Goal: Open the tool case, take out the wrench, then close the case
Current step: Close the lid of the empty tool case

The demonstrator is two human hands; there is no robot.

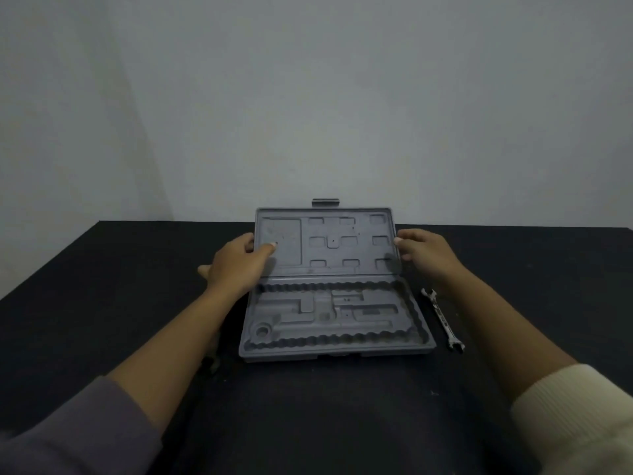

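Observation:
A grey plastic tool case [337,347] lies open in the middle of the black table, its moulded tray bare of tools. Its lid [342,241] stands upright at the back, with a latch tab on its top edge. My left hand [236,265] grips the lid's left edge, thumb on the inner face. My right hand [421,252] holds the lid's right edge with its fingertips. A silver double-ended wrench [443,319] lies flat on the table just right of the case, apart from both hands.
The black table [102,303] runs back to a plain pale wall. Something small and metallic [214,361] shows under my left forearm, left of the case; I cannot tell what it is.

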